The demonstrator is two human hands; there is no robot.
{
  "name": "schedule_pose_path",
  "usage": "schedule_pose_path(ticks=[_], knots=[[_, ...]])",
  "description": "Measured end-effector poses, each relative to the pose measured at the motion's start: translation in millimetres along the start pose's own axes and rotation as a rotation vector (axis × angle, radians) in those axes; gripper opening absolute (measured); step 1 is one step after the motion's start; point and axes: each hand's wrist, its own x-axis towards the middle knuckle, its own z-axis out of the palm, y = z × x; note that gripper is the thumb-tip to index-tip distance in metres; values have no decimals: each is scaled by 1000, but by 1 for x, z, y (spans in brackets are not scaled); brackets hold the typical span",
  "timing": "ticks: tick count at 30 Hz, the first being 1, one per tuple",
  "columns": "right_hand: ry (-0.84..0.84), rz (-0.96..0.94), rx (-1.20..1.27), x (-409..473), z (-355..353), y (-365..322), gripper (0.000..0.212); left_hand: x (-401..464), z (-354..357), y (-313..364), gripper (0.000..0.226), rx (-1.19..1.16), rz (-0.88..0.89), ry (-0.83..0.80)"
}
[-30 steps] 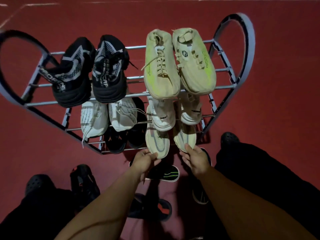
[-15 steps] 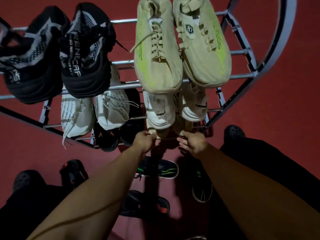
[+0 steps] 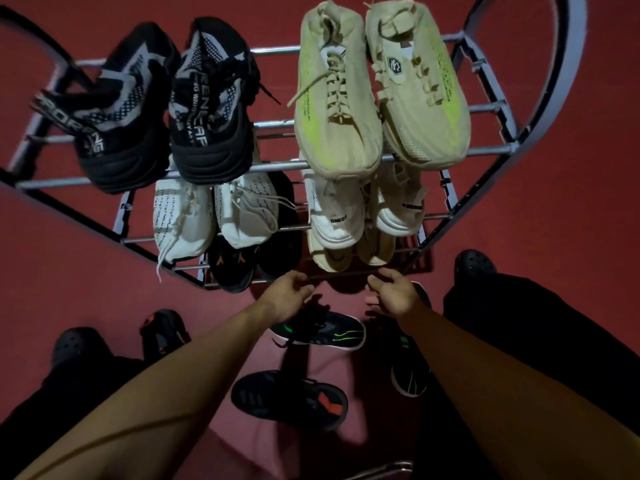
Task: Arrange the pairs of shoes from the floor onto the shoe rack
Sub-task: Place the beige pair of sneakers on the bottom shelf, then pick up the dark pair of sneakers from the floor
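Now that the beige pair (image 3: 349, 252) sits on the rack's (image 3: 485, 150) bottom tier, both hands, left (image 3: 289, 294) and right (image 3: 393, 294), have let go, fingers loose, seemingly empty; dark shoes (image 3: 320, 332) remain on the floor.

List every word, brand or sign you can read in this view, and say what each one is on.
"RENECAP", partly cut off: right black knit sneaker on the top tier.
"ROR...NG", partly blurred: strap of the left black knit sneaker.
"...GNIED": toe side of a white sneaker on the middle tier.
Badge emblem, not readable: tongue of the right cream sneaker.
Small print on the cream pair and the white knit sneakers: too small to read.
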Motion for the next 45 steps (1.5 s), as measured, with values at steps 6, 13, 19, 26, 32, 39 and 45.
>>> schedule_pose_path(ticks=[6,13,19,26,32,39,45], knots=[[-74,-4,-229,-17,11,43,30,-25,-41,-64,3,98,-81,-17],[-166,256,-348,-26,51,96,8,-40,-86,-166,18,271,-218,-13],[-316,137,-693,-31,84,166,10,-50,-116,-237,33,464,-268,102],[-485,183,-1161,-36,102,190,24,-53,-145,-288,52,659,-410,85],[-420,152,-1322,-29,99,198,44,-54,-140,-301,59,520,-426,-49],[-359,-238,-1406,-36,106,186,54,-35,-142,-319,50,646,-382,48],[-418,-723,-1456,-36,173,123,48,-41,-140,-330,60,458,-493,129]])
